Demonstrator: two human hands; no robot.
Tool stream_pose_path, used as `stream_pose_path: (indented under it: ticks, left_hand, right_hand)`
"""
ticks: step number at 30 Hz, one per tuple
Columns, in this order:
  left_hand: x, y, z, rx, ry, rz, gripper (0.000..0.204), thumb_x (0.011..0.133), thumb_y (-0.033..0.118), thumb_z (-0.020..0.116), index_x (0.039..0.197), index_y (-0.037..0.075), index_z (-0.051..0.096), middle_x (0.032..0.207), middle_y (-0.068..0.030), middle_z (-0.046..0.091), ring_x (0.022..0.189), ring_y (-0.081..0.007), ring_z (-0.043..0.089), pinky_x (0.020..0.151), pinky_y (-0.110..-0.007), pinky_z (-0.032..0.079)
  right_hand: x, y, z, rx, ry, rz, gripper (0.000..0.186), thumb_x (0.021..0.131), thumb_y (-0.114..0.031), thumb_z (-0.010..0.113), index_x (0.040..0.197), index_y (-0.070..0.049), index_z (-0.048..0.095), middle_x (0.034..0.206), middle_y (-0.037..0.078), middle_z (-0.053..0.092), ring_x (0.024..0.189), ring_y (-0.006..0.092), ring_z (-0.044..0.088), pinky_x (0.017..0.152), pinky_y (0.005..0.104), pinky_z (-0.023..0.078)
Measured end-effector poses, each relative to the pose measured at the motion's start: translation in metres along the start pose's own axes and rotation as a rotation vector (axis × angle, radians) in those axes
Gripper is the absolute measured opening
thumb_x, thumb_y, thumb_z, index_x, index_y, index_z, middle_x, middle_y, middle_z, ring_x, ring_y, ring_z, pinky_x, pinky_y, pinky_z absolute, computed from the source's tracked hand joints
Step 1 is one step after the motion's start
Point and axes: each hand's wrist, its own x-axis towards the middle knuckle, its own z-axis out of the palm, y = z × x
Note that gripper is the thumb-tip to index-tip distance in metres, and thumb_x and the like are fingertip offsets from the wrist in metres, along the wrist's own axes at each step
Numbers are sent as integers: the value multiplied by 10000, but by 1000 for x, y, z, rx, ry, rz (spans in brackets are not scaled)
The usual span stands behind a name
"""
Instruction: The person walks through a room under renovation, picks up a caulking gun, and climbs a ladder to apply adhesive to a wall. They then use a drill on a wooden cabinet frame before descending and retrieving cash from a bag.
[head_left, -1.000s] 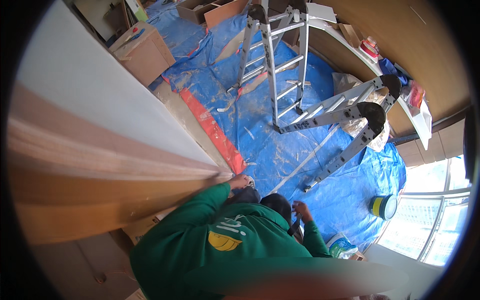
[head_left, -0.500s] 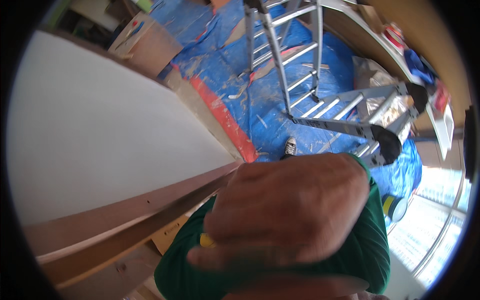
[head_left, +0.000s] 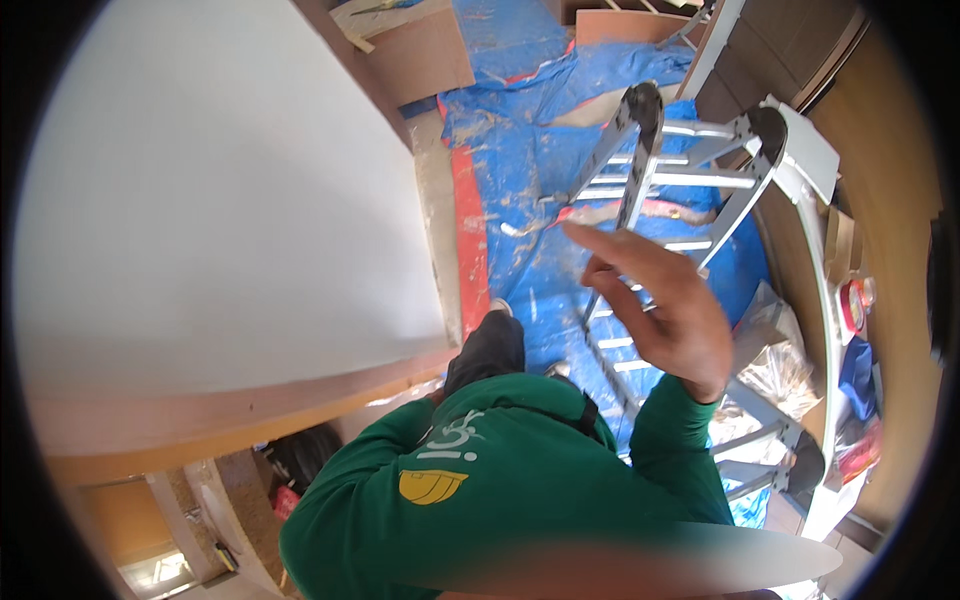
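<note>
My right hand (head_left: 675, 310) is raised in front of my chest, index finger stretched toward the left and thumb apart below it. Nothing shows between those fingers; the others are partly hidden behind. Behind it in the picture stands an aluminium folding ladder (head_left: 735, 178), and I cannot tell that the hand touches it. My left arm, in a green sleeve (head_left: 350, 465), hangs at my side. Only a sliver of my left hand (head_left: 437, 397) shows by my dark trousers (head_left: 487, 355), so its fingers are hidden.
Blue sheeting (head_left: 520, 180) with a red edge strip (head_left: 468, 230) covers the floor. A large white panel (head_left: 230, 220) borders my left. On the right, a white shelf (head_left: 808, 225) holds a red-and-white roll (head_left: 852, 305) and a blue cloth (head_left: 857, 375). A clear plastic bag (head_left: 780, 370) lies below.
My right hand, earlier large and blurred close to the camera, has moved away and up to the right, with its index finger stretched. The view has turned, and more of my body shows.
</note>
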Motion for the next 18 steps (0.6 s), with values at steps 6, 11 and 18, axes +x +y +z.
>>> stream_pose_path:
  ticks: [6, 11, 18]
  left_hand:
    - [64, 2, -59, 23, -109, -87, 246, 909, 231, 636, 1006, 29, 737, 937, -150, 749, 867, -255, 712, 778, -422, 550]
    - [154, 18, -132, -25, -137, 7, 235, 902, 230, 637, 969, 30, 741, 913, -155, 748, 854, -261, 714, 771, -433, 546]
    - [273, 139, -305, 398, -62, 221, 217, 923, 214, 661, 1047, 53, 737, 983, -104, 751, 820, -220, 710, 730, -394, 563]
  right_hand:
    - [64, 103, 8, -16, -111, 145, 463, 975, -83, 646, 1428, -53, 556, 1099, 179, 682, 962, 342, 680, 843, 418, 540]
    - [127, 228, 35, -243, -21, 307, 472, 976, -99, 629, 1434, -42, 532, 1170, 195, 665, 1053, 376, 654, 902, 452, 528]
    - [135, 366, 73, -443, -346, 705, 470, 949, -240, 645, 1366, -29, 595, 1176, 230, 682, 1125, 412, 638, 967, 493, 506]
